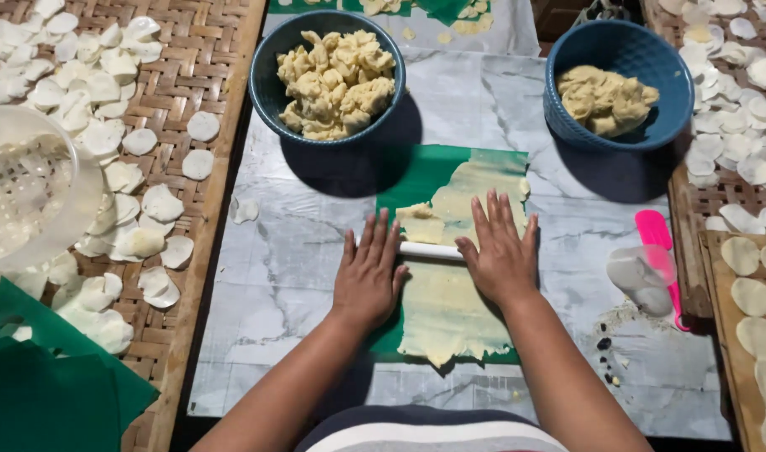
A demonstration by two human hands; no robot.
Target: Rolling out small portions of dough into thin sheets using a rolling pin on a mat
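Observation:
A sheet of pale yellow dough (450, 310) lies flattened on a green plastic sheet (412, 180) in the middle of a marble-patterned surface (274, 276). A white rolling pin (431, 250) lies across the dough. My left hand (369, 272) presses flat on the pin's left end. My right hand (500, 251) presses flat on its right end, fingers spread and pointing away from me. A folded lump of dough (422, 224) sits just beyond the pin.
Two blue bowls of dough stand at the back, one with torn pieces (328, 74), one with a lump (619, 84). Woven trays left (207, 50) and right (693, 209) hold several thin round cut-outs. A clear cup (642, 276) and pink spatula (655, 234) lie right. Green sheets (48, 385) lie bottom left.

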